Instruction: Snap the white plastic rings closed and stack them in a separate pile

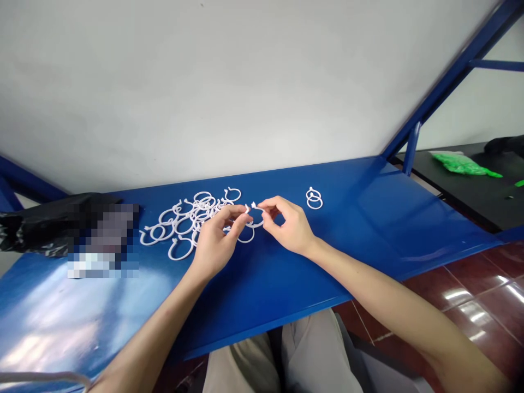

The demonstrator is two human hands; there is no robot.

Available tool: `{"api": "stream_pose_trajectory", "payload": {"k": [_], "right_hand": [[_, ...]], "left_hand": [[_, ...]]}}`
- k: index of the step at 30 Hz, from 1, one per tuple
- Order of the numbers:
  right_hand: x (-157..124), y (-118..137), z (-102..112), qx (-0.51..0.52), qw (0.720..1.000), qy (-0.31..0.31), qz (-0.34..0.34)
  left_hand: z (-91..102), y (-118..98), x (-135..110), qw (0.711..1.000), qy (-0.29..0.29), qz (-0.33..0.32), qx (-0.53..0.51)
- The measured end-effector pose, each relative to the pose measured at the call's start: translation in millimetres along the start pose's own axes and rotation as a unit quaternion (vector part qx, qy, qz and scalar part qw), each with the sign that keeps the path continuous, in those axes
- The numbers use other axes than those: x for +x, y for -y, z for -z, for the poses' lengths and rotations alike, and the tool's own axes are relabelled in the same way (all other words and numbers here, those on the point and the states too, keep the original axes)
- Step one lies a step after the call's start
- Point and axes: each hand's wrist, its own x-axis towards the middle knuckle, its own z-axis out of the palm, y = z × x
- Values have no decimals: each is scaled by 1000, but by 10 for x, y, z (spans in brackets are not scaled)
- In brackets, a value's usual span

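OK, quick count first. Two hands over one blue bench (278, 297). Off to the right there's a pair of rings (314, 207), two white ones that overlap. The big pile of rings (200, 204) is on the left, and it's a tangle: well over ten by my eye, but they cross each other so much that I can't give an exact number.

The grip is narrow on both sides. The left hand (216, 234) pinches a small white end between thumb and index finger, and the right hand (289, 224) pinches another white ring end (254, 205) just beside it, tips near each other but with a slight gap. White curves hang below the fingers; can't tell whether both ends are one ring or two. All of this is over the middle of the bench, between pile and pair, with the left hand partly covering the pile's right side.

Far left: one black plastic bag (33, 229) plus one pixelated patch, no clue what's under it.

Edges: the back one runs along the pale wall (245, 82), the front one passes just above the person's lap. Best elbow room is along the front strip and from the pair out to the right end. Past that sits one black table (446, 188) with a bright green bag (460, 164).
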Motion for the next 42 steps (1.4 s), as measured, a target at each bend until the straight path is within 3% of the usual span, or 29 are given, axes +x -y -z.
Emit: {"api": "stream_pose_trajectory", "payload": {"k": [7, 14, 21, 24, 26, 30, 34, 37, 39, 42], "right_hand": [[-20, -29, -5, -1, 999, 24, 43], [-24, -24, 7, 24, 994, 41, 102], [1, -73, 20, -55, 984, 63, 158], [82, -97, 141, -150, 980, 56, 118], [141, -153, 296, -247, 967, 44, 43], [227, -353, 675, -404, 899, 21, -167], [259, -517, 909, -438, 854, 7, -280], [262, -569, 950, -440, 843, -1, -309], [267, -564, 927, -440, 851, -23, -285], [267, -473, 793, -363, 913, -53, -180]], "left_hand": [[-14, 51, 1, 1000, 19, -11, -22], [-9, 34, -54, 993, 5, -86, 82], [-15, 57, -50, 970, -7, -166, 174], [-42, 88, -28, 943, -12, -211, 256], [-52, 127, -27, 916, -2, -242, 320], [-60, 214, -41, 881, 20, -248, 402], [-89, 253, -43, 876, 58, -238, 416], [-105, 228, -43, 887, 70, -230, 394], [-101, 183, -44, 913, 66, -212, 343], [-81, 98, -41, 970, 65, -124, 201]]}}
